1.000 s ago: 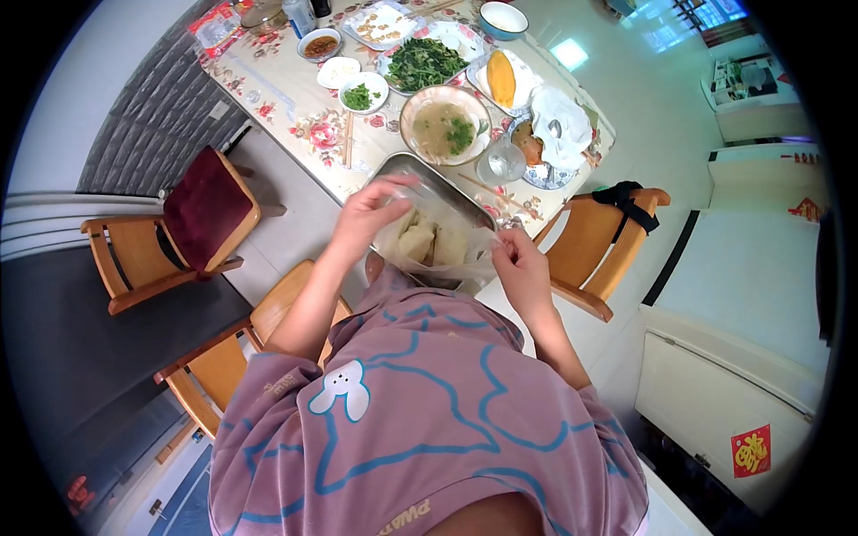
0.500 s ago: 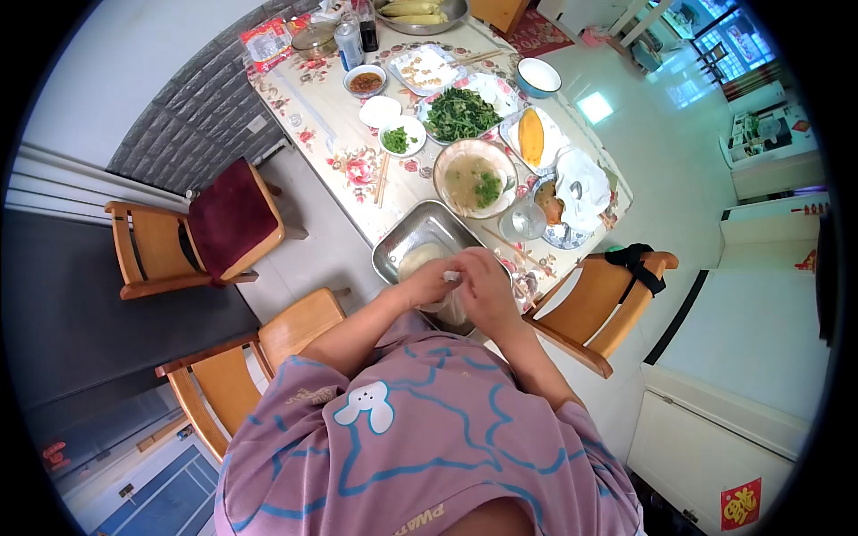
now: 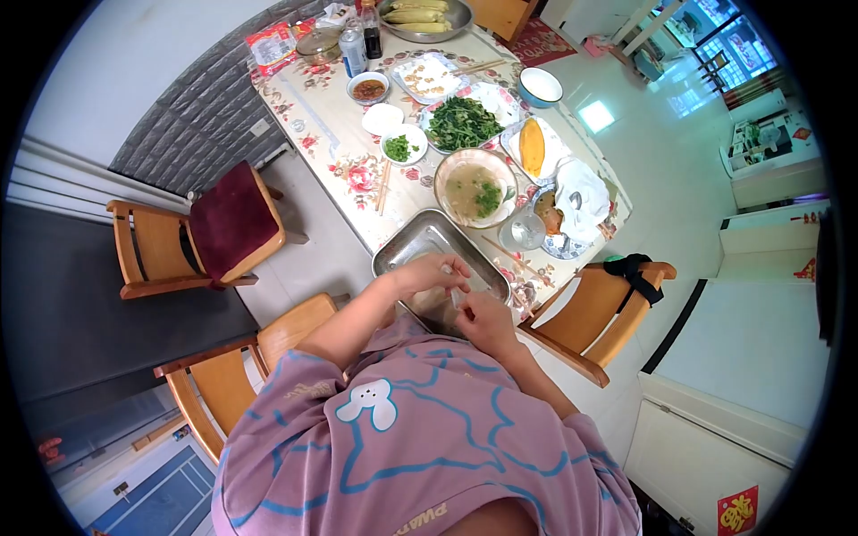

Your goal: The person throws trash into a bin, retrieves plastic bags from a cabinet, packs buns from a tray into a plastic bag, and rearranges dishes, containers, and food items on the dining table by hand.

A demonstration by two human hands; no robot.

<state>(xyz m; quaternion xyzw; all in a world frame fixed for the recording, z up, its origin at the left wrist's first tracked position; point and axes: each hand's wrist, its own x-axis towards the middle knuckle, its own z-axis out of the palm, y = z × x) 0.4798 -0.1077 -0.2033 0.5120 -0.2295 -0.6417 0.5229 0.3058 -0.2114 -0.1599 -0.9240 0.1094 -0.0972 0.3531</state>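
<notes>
My left hand (image 3: 433, 273) is closed on the gathered top of a thin clear plastic bag (image 3: 433, 305). Close beside it on the right, my right hand (image 3: 483, 318) pinches the same bag near its neck. Both hands are over a rectangular metal tray (image 3: 399, 249) at the table's near edge. Pale pieces inside the bag are mostly hidden by my hands and wrists. Beyond the tray stands a bowl of soup (image 3: 472, 189) with chopped greens, and a clear glass (image 3: 523, 232) is to its right.
On the flowered table (image 3: 338, 183) are leafy greens (image 3: 464, 122), a yellow mango-like piece (image 3: 532, 146), a can (image 3: 353, 52), a bottle (image 3: 370, 29), small dishes and chopsticks (image 3: 384, 187). Wooden chairs stand left (image 3: 234, 214) and right (image 3: 597, 320) of me.
The bag was spread open between my hands a second ago; its top is now gathered. Since half a second ago my right hand has moved slightly down and apart from my left. The view has shifted.
</notes>
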